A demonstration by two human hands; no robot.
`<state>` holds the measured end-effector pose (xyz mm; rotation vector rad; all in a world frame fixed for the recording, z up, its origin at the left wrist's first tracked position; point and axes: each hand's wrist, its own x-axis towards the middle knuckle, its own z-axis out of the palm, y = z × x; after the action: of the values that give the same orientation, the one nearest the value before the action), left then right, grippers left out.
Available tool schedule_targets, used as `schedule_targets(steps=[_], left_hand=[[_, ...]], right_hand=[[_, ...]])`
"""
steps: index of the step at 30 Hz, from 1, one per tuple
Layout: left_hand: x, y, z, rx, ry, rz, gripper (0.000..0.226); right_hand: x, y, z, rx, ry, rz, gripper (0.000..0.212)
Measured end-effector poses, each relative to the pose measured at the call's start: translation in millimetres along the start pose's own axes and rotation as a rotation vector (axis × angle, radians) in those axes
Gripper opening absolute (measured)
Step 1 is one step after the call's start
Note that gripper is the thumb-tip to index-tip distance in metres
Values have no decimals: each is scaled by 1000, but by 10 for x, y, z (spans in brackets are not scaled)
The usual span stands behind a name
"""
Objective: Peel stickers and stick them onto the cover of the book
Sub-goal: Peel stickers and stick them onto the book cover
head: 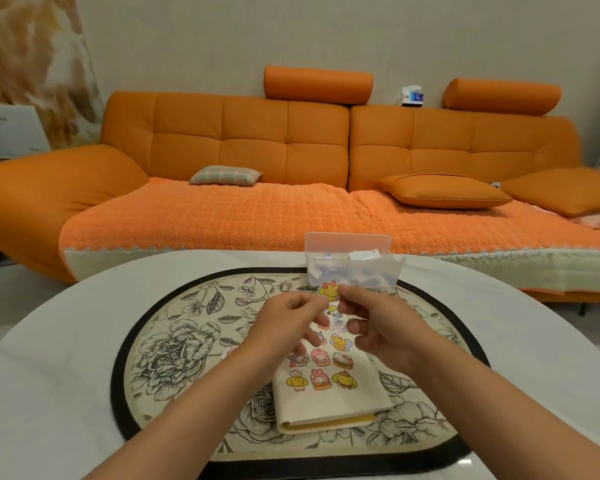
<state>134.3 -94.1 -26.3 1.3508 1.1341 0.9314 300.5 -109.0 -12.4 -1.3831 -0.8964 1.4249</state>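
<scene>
With left hand point(288, 317) and right hand point(371, 320) both pinching the sticker point(329, 293) just above the far end of the book point(329, 400), which lies near-centre on the mat point(174, 341), peel slowly from one corner, leave the adhesive untouched, then align over bare cover.

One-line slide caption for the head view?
Left hand and right hand pinch a cartoon sticker above the sticker-covered cream book on a floral mat.
</scene>
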Motion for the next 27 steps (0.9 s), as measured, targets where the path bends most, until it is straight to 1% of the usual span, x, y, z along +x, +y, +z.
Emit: schedule_targets(steps=[4, 6, 9, 11, 12, 13, 14, 16, 17, 19, 27], left_hand=[[-6, 4, 46, 63, 39, 59, 13], [-5, -3, 66, 127, 79, 76, 12], [-24, -33, 106, 305, 122, 106, 14], [-38, -53, 129, 356, 131, 120, 15], [-42, -58, 135, 382, 129, 134, 16], [-42, -61, 140, 418, 120, 155, 16], [-38, -62, 144, 452, 101, 173, 16], [-49, -64, 155, 474, 51, 189, 16], [-64, -68, 162, 476, 28, 195, 15], [-83, -75, 179, 504, 5, 225, 15], [-94, -86, 194, 571, -30, 311, 16]], right_hand=[[-28, 25, -68, -11, -17, 31, 15], [-70, 17, -84, -100, 1, -8, 18], [-123, 6, -106, -452, 124, -209, 26], [-101, 38, -159, -729, 219, -323, 41], [-93, 40, -190, -826, 260, -355, 47], [-90, 29, -224, -859, 283, -377, 48], [-101, 4, -254, -826, 275, -391, 45], [-144, -48, -292, -672, 173, -403, 27], [-168, -69, -295, -638, 118, -412, 19], [-202, -79, -304, -653, 52, -426, 11], [-206, -52, -362, -722, 9, -424, 13]])
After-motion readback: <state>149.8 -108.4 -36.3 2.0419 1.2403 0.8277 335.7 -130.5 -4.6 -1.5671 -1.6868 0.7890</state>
